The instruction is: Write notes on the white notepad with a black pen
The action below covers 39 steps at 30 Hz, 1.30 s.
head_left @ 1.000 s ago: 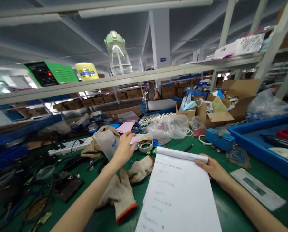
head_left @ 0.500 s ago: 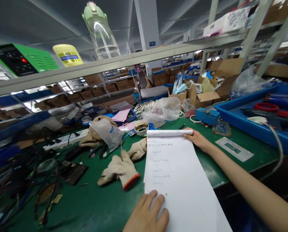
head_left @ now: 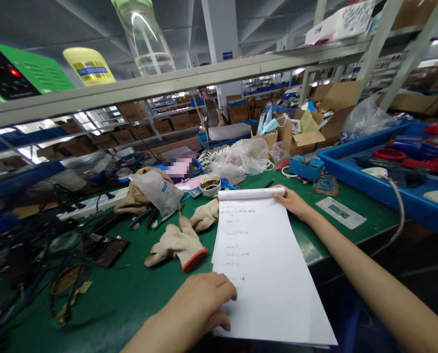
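A stack of white paper sheets (head_left: 263, 264) with lines of faint handwriting hangs partly over the front of the green bench. Its top is folded over into a roll. My right hand (head_left: 290, 200) pinches the right end of that rolled top. Beside the lower left edge of the sheets is my left hand (head_left: 204, 296), back upward, fingers bent over the paper and thumb apart; nothing shows in its grasp. Left of the paper lie two off-white work gloves, the nearer glove (head_left: 178, 245) with an orange cuff.
Cables and parts clutter the left of the bench (head_left: 131, 304). Behind the paper are a tape roll (head_left: 210, 185), plastic bags (head_left: 244, 157) and a blue box (head_left: 306, 167). A blue tray (head_left: 351, 176) with tools stands right. A shelf rail (head_left: 204, 76) crosses above.
My left hand has drawn back to the left, from lying spread on the sheets to their edge. The view has shifted, and the paper's lower edge now shows. My right hand keeps its hold.
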Motion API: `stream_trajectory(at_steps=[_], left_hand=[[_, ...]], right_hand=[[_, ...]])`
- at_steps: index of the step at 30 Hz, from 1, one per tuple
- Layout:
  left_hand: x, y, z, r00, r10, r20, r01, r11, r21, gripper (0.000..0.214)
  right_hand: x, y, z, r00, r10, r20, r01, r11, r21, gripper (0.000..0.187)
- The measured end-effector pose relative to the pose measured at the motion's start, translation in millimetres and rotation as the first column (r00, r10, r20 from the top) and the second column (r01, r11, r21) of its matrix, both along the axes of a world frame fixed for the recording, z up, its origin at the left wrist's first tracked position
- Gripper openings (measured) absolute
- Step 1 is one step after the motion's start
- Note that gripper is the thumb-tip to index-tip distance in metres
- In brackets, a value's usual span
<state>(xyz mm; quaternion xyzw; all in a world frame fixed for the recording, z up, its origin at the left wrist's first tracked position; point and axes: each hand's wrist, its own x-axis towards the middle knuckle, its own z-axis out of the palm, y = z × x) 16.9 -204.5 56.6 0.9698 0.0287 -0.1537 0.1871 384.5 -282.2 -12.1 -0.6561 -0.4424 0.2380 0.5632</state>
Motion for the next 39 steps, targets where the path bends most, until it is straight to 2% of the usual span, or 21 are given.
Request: stream_trajectory(at_steps=[2, 5, 8, 10, 15, 20, 23, 27, 31, 33, 34, 36, 39], left_hand=[[1, -4, 0.0, 0.999, -0.038, 0.015, 0.037, 0.998, 0.051, 0.043], [3, -16, -8.1, 0.995, -0.102, 0.007, 0.1, 0.981, 0.167, 0.054], [5, -25, -13.7, 0.993, -0.119, -0.019, 0.12, 0.961, 0.249, 0.034], [5, -26, -13.8, 0.991, -0.122, -0.044, 0.13, 0.958, 0.256, 0.022], [0, -20, -16.6, 0.987, -0.16, 0.015, 0.151, 0.957, 0.249, 0.022], [-2, -21, -25.6, 0.991, -0.13, 0.034, 0.118, 0.963, 0.243, 0.044], [0, -20, -27.1, 0.993, -0.118, 0.017, 0.11, 0.964, 0.244, 0.04], [1, -17, -15.8, 0.993, -0.121, -0.002, 0.12, 0.976, 0.179, 0.032], [-2, -13, 1.0, 0.997, -0.073, -0.022, 0.075, 0.993, 0.09, 0.004], [-4, -6, 7.0, 0.999, -0.035, 0.04, 0.033, 0.998, 0.046, 0.021], [-4, 1, 10.4, 0.993, -0.003, 0.12, 0.001, 1.0, 0.025, 0.025], [-2, 18, 21.1, 0.941, 0.1, 0.324, -0.101, 0.995, -0.013, 0.025], [8, 52, 49.7, 0.731, 0.289, 0.619, -0.332, 0.942, -0.048, 0.021]], right_hand=[[1, 1, -1.2, 1.0, 0.001, 0.005, -0.001, 1.0, 0.002, 0.052], [1, 1, -2.2, 1.0, 0.0, 0.01, 0.0, 1.0, 0.004, 0.052], [1, 0, -2.6, 1.0, -0.001, 0.016, 0.001, 1.0, -0.001, 0.052], [1, 0, -3.1, 1.0, 0.0, 0.021, 0.0, 1.0, -0.004, 0.052], [3, 1, -4.7, 0.999, 0.007, 0.035, -0.007, 1.0, -0.007, 0.052], [2, 0, -4.3, 0.999, 0.008, 0.044, -0.008, 1.0, -0.007, 0.051], [0, 0, -2.5, 0.999, 0.008, 0.05, -0.008, 1.0, -0.004, 0.05], [-1, 0, -1.0, 0.998, 0.007, 0.063, -0.007, 1.0, -0.007, 0.049], [1, 0, -2.5, 0.997, 0.004, 0.077, -0.004, 1.0, -0.002, 0.047], [1, 0, -2.7, 0.997, 0.001, 0.079, -0.002, 1.0, 0.003, 0.047], [1, 0, -2.3, 0.997, 0.002, 0.076, -0.003, 1.0, 0.004, 0.048], [0, -2, -0.6, 0.998, 0.012, 0.062, -0.012, 1.0, 0.003, 0.051], [-2, -3, 2.2, 0.999, 0.041, 0.03, -0.041, 0.999, 0.005, 0.054]])
